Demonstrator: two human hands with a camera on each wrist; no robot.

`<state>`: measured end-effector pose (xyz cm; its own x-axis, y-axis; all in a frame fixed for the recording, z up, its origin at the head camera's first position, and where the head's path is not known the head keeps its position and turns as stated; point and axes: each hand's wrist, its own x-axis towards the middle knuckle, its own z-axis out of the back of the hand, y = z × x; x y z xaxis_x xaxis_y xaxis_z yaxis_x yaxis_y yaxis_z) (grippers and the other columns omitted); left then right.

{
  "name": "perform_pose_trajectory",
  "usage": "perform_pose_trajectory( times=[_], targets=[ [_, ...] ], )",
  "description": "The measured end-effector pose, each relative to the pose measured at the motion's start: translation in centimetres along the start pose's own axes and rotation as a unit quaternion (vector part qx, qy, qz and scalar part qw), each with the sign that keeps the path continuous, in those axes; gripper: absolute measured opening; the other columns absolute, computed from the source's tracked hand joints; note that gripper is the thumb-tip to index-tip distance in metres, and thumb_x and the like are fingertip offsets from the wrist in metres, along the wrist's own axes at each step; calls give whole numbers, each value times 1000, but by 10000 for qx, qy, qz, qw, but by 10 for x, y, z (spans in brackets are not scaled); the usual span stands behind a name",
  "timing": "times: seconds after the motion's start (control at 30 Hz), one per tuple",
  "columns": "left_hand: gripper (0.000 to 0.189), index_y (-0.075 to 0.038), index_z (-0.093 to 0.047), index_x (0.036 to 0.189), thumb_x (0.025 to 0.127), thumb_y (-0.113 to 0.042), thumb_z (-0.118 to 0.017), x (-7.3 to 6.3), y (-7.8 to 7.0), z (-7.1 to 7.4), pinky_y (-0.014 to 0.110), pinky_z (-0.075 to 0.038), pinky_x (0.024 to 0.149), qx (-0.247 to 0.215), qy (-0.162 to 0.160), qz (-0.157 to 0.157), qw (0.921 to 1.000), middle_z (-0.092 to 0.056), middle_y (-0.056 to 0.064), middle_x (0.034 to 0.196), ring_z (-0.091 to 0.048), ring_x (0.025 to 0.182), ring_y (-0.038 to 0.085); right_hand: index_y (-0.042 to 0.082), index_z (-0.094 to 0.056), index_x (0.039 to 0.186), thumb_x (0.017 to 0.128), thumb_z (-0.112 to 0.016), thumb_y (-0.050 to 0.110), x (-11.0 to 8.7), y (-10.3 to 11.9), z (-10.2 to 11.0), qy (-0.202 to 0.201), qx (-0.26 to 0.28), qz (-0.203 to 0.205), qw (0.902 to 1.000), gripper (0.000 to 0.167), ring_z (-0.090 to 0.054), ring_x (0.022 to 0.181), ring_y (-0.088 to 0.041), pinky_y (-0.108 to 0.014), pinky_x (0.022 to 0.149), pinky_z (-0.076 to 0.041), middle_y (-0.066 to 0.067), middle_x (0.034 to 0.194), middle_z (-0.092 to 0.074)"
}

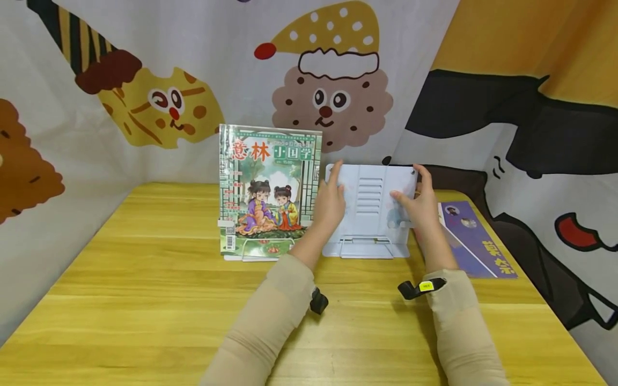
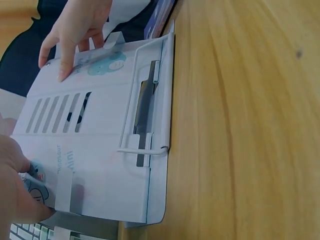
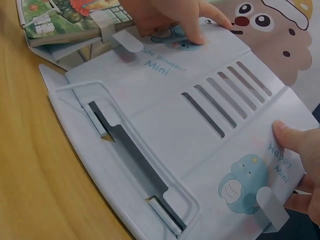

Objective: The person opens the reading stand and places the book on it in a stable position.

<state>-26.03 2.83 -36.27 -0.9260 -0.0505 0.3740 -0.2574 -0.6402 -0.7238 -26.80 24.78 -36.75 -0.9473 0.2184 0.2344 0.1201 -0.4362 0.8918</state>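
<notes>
A white metal book stand (image 1: 370, 214), printed with pale blue dinosaurs and cut with several slots, stands upright on the table. My left hand (image 1: 330, 206) holds its left edge, the thumb on the front face. On the opposite edge, my right hand (image 1: 425, 206) grips the upper side, thumb in front and other fingers behind. The wire page holder (image 3: 145, 150) lies along the stand's lower ledge (image 2: 162, 190). No book rests on this stand. Beside my left hand, a magazine (image 1: 267, 193) with two drawn children on its cover stands on another white stand.
A purple booklet (image 1: 478, 241) lies flat at the right, behind my right forearm. The wooden table (image 1: 145, 300) stretches toward me. A cartoon-printed curtain (image 1: 232, 32) hangs close behind the stands.
</notes>
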Motion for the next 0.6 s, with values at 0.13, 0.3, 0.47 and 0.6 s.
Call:
perform_pose_trajectory(
  times=[0.13,0.3,0.47,0.6],
  targets=[
    [69,-40,-14,153,100,-18,-51,-4,0,-1,32,-50,55,-149,54,-3,9999,-43,30,134,-59,74,30,41,-21,150,84,-74,22,-2,-1,-2,9,-79,95,9999,87,-49,100,-29,-43,82,-43,-17,123,-51],
    [71,-35,-11,154,99,-26,-54,-17,2,-1,50,-50,85,-347,340,-10,9988,-22,35,146,-55,106,46,37,-13,154,88,-71,17,-7,-5,-2,42,-335,565,9978,90,-47,113,-37,-52,91,-42,-23,138,-43],
    [73,-29,-13,155,97,-27,-57,-35,5,0,60,-35,98,-558,685,125,9960,-4,33,152,-28,129,55,34,-9,155,88,-70,12,-16,-11,-1,242,-503,867,9947,93,-45,119,-45,-58,92,-42,-17,152,-27],
    [76,-28,-13,155,95,-28,-60,-48,6,4,63,-32,99,-547,922,89,9942,3,32,152,-17,134,54,29,-10,155,88,-70,10,-26,-17,2,430,-644,1028,9917,92,-45,118,-49,-59,91,-42,-23,150,-28]
  ],
)
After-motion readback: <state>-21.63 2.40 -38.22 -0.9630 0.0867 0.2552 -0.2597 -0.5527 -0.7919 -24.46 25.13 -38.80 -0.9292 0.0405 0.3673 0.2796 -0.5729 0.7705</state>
